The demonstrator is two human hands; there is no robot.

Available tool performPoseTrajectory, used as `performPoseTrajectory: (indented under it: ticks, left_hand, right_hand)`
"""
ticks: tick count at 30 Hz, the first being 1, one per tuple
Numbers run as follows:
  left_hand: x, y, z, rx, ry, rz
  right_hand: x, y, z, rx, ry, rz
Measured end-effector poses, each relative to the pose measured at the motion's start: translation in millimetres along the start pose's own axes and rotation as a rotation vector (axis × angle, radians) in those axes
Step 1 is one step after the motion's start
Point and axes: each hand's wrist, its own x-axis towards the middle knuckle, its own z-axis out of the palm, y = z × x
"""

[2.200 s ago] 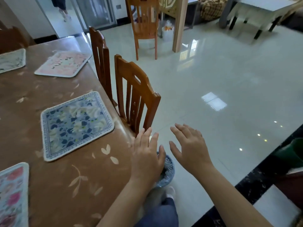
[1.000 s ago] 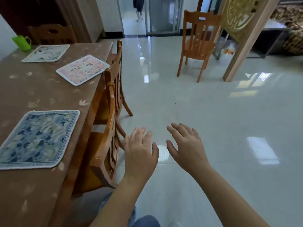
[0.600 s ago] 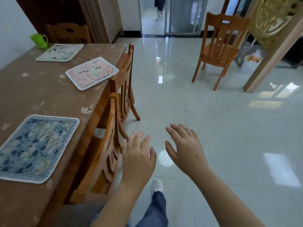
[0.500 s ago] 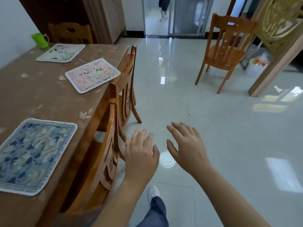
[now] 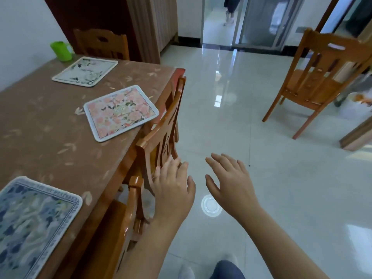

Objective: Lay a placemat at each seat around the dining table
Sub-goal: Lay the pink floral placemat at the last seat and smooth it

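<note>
Three placemats lie on the brown dining table [image 5: 50,141]: a blue floral placemat [image 5: 34,222] at the near left, a pink floral placemat [image 5: 120,112] along the right edge, and a white placemat [image 5: 85,71] at the far end. My left hand [image 5: 173,190] is held out with straight fingers beside the back of a tucked-in wooden chair [image 5: 161,135]; whether it touches the chair I cannot tell. My right hand [image 5: 229,182] hovers over the floor, fingers spread. Both hands hold nothing.
A second tucked-in chair [image 5: 122,224] stands nearest me, another chair [image 5: 102,44] at the table's far end, and a loose chair [image 5: 318,77] on the glossy tile floor at the right. A green cup [image 5: 60,50] sits in the far corner. A person's legs [image 5: 229,11] show in the doorway.
I have walked forward along the table's right side; the mats and chairs have slid nearer and lower in view. Both hands stay empty and outstretched.
</note>
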Motion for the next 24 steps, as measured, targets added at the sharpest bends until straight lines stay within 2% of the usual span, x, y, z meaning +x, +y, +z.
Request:
performPoseTrajectory:
  ticks: [12,17,24]
  left_hand:
    - [155.4,-4.0,46.2,0.097,0.122,-0.222]
    - [187.8,-23.3,48.3,0.153,0.172,-0.343]
    - [211.6,-84.9,39.5,0.189,0.227,-0.577]
  right_hand:
    - [181.2,69.0,35.2,0.126,-0.068,-0.228]
    - [241.9,56.0,54.3,0.208,-0.109,-0.367]
    - [302.6,22.3,93.1,0.265,-0.126,-0.53]
